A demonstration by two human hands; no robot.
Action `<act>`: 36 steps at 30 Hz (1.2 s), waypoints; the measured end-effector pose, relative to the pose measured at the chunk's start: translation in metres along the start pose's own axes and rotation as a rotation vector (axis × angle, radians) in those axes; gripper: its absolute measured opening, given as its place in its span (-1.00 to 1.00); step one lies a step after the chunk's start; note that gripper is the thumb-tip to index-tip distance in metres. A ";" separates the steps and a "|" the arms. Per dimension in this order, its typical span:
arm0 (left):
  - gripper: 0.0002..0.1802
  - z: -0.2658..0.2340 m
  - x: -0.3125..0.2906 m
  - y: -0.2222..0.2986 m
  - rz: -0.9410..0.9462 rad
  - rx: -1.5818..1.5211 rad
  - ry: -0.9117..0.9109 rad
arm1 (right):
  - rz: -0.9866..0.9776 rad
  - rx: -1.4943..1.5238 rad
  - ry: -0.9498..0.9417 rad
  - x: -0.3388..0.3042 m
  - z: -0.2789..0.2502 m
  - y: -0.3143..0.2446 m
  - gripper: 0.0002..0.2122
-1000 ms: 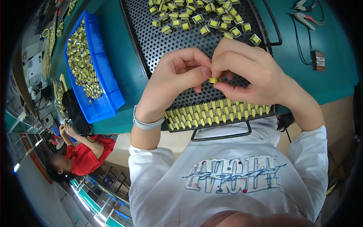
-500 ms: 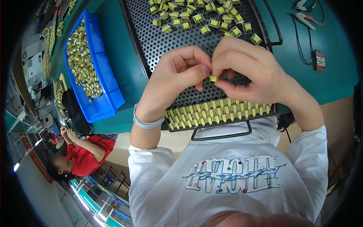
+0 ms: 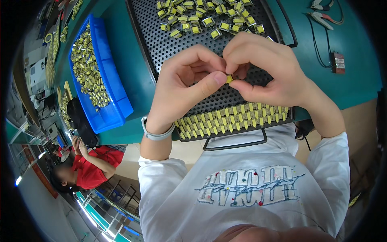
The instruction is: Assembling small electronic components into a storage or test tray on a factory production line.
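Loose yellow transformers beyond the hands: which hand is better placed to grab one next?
Probably the right hand: it looks nearer the loose transformers than the left hand. Both seem to pinch one small transformer.

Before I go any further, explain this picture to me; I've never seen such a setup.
There is no machine here: these are a person's bare hands, the left hand and the right hand. A wide camera on the person's head looks down at them, so straight edges bend. Between their fingertips they hold one small yellow part, above a black perforated tray. A loose heap of similar pieces lies toward its far end; neat rows stand along its near edge. On the green table, a blue bin at left holds many more, and pliers lie at far right.
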State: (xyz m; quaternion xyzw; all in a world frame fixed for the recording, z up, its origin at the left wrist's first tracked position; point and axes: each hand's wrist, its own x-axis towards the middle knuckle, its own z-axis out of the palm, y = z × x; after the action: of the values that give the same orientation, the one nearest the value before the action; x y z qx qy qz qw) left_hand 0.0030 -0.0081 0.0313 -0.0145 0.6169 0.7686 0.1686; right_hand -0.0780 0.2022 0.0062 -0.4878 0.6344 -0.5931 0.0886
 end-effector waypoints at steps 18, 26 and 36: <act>-0.81 0.006 0.002 -0.004 0.028 0.012 0.036 | -0.026 -0.054 0.010 0.000 0.001 -0.001 -0.71; -0.68 0.002 0.004 -0.005 0.149 0.107 0.103 | -0.040 -0.132 0.076 0.003 -0.003 -0.001 -0.70; -0.72 0.003 0.007 -0.008 0.003 -0.025 0.133 | -0.216 -0.409 0.025 -0.002 0.004 0.004 -0.73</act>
State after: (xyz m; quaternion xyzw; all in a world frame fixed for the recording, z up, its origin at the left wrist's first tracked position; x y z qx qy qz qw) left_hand -0.0007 -0.0021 0.0225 -0.0666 0.6169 0.7740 0.1260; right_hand -0.0766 0.1999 0.0005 -0.5534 0.6865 -0.4641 -0.0838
